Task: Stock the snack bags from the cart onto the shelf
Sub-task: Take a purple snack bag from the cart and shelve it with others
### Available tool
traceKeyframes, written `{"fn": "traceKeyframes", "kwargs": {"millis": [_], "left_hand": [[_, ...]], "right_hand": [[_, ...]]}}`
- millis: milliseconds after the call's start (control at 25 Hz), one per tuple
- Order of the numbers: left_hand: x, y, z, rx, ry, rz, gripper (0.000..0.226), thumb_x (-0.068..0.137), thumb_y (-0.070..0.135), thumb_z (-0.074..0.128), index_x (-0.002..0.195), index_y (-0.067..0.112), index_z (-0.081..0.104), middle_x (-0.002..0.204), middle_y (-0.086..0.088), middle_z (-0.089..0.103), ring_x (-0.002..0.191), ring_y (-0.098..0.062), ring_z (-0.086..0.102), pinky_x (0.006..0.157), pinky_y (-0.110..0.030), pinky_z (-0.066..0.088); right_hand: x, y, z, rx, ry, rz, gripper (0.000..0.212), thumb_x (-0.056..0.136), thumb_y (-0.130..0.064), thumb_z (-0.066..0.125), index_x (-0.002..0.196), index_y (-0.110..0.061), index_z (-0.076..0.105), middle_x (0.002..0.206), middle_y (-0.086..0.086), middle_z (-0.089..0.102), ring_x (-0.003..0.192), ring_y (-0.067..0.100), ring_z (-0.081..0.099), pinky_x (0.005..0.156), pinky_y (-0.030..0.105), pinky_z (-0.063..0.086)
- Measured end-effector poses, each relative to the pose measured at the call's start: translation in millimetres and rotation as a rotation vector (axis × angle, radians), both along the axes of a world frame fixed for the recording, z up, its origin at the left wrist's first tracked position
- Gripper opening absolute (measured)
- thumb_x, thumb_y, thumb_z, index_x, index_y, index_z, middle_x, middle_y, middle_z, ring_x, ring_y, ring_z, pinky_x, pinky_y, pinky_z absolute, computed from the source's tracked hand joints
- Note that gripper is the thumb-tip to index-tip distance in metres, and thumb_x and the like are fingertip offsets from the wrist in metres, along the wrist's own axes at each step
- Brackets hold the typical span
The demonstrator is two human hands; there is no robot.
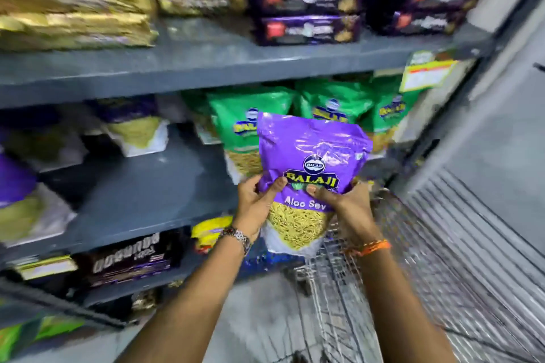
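Purple bag (309,156) held upright in the air, in front of the middle shelf (153,186) and above the cart (348,274); not yet placed. Gripped at mid-height by left hand (255,206) and right hand (343,209), thumbs on the front face. Green bags (250,124) already standing on that shelf just behind; bare shelf space to the left. Cart contents mostly hidden, so remaining stock not determinable. Stocking judged partly done.

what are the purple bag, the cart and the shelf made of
Purple bag: glossy plastic film, judging by its shiny creases and clear window showing sev. Cart: bare metal wire, a silvery grid. Shelf: probably painted metal, flat matte grey-blue.
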State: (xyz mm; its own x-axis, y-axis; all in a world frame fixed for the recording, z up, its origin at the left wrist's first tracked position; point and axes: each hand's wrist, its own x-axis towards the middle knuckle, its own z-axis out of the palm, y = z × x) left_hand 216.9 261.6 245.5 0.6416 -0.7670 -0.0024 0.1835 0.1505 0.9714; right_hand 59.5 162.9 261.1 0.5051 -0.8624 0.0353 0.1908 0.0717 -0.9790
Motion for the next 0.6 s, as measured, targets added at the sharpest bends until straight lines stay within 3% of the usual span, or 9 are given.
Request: {"fn": "traceKeyframes", "kwargs": {"millis": [40,160,240,360,480,600], "left_hand": [[18.7,16.3,4.7,-0.005,-0.02,0.05,0.016,0.079,0.026,0.075,0.071,0.013,0.069,0.066,0.003,0.055,0.068,-0.011,0.044,0.063,-0.032,0.038],[82.5,73.6,15.9,-0.056,-0.019,0.247,0.058,0.076,0.035,0.074,0.085,-0.019,0.056,0.085,-0.012,0.05,0.083,-0.025,0.038,0.074,-0.041,0.034],[120.5,105.6,21.9,-0.067,0.004,0.351,0.043,0.082,0.027,0.074,0.085,-0.014,0.061,0.089,-0.013,0.055,0.085,-0.026,0.043,0.076,-0.042,0.039],[169.5,136.7,29.6,-0.043,0.078,0.432,0.006,0.088,0.015,0.069,0.088,0.01,0.071,0.087,-0.015,0.068,0.083,-0.023,0.059,0.079,-0.041,0.052],[216.6,154.8,33.5,-0.072,0.132,0.439,0.011,0.089,0.014,0.066,0.099,0.01,0.071,0.082,-0.002,0.077,0.069,-0.014,0.069,0.074,-0.034,0.06],[250.3,160.9,29.5,-0.093,0.164,0.439,0.015,0.09,0.016,0.066,0.102,0.011,0.071,0.089,-0.004,0.078,0.074,-0.016,0.072,0.081,-0.038,0.061]], "right_hand": [[24.9,7.7,4.3,-0.015,-0.008,0.053,0.058,0.049,-0.023,0.099,0.102,-0.013,0.079,0.103,0.01,0.08,0.087,0.025,0.076,0.079,0.043,0.061],[109.1,40.8,19.3,-0.026,-0.04,0.232,0.047,0.053,-0.014,0.097,0.097,-0.015,0.08,0.098,0.006,0.081,0.081,0.02,0.077,0.073,0.035,0.061],[163.9,62.2,28.8,-0.052,-0.038,0.312,0.039,0.055,-0.006,0.093,0.09,-0.017,0.081,0.093,0.002,0.081,0.077,0.016,0.076,0.07,0.031,0.061],[231.7,86.7,32.3,-0.056,-0.053,0.398,0.036,0.063,0.01,0.085,0.089,-0.014,0.078,0.089,-0.002,0.081,0.076,0.013,0.075,0.07,0.03,0.061],[286.1,104.7,29.2,-0.076,-0.08,0.452,0.041,0.067,0.016,0.082,0.092,-0.016,0.074,0.091,-0.004,0.081,0.08,0.014,0.075,0.075,0.032,0.062],[322.4,110.6,24.5,-0.077,-0.091,0.445,0.041,0.064,0.013,0.085,0.092,-0.015,0.074,0.088,-0.005,0.081,0.078,0.011,0.076,0.069,0.029,0.061]]}}
